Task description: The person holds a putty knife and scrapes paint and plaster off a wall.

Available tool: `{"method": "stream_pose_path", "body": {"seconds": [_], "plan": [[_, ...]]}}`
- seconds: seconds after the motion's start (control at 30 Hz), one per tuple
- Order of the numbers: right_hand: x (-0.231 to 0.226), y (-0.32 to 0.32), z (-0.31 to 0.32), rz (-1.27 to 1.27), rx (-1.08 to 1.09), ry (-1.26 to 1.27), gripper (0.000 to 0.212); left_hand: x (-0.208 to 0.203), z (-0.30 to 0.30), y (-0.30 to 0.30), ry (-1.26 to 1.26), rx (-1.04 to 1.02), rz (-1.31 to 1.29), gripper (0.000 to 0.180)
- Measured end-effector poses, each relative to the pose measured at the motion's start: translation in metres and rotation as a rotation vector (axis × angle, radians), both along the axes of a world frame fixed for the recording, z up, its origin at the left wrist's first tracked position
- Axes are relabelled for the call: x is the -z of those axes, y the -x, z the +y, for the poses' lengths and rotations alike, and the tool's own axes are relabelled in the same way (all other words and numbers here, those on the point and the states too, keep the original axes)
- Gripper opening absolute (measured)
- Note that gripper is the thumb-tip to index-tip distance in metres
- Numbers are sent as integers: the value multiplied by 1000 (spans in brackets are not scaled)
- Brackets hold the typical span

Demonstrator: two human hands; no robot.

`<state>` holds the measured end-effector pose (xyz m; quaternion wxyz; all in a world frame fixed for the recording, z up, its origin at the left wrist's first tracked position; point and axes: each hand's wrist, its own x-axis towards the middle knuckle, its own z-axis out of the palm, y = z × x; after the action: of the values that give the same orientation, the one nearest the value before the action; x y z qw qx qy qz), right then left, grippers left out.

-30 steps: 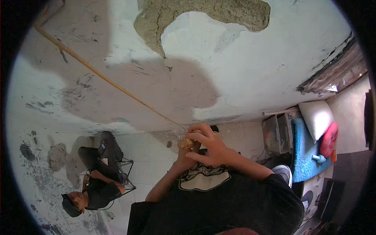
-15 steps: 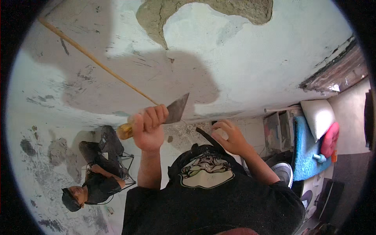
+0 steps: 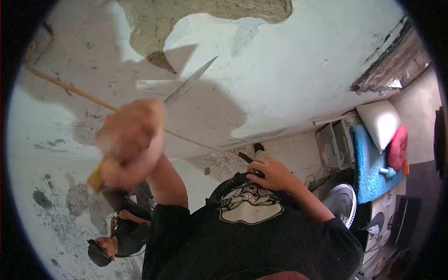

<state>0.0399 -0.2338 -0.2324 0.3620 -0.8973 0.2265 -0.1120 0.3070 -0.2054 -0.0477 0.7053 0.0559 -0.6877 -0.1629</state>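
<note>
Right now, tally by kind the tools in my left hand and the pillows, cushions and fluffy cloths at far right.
Bladed tool in left hand: 1
White pillow: 1
Red cushion: 1
Fluffy blue cloth: 1
Total: 4

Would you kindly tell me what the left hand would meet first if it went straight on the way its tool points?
Probably the wall: the tool in the left hand points up and right across it, though the depth between them is unclear.

Yellow-handled, grey-bladed scraper [image 3: 189, 86] aslant, tip uppermost
</note>
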Motion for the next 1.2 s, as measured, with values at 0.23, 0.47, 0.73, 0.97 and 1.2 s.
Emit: {"method": "stream_pose_path", "body": {"seconds": [0.23,0.47,0.73,0.97,1.2], "plan": [[4,-3,-8,49,22,-25,27,33,-45,-6,-210,12,99,40],[8,-12,-16,10,-26,33,27,39,-62,-9,18,-395,41,34],[13,-13,-20,20,-4,-32,28,25,-40,-10,-71,63,59,20],[16,-8,-18,18,50,-67,26,49,-74,19,-262,-249,82,40],[19,6,-22,39,78,-73,29,-3,-29,8,-24,70,37,30]]}}
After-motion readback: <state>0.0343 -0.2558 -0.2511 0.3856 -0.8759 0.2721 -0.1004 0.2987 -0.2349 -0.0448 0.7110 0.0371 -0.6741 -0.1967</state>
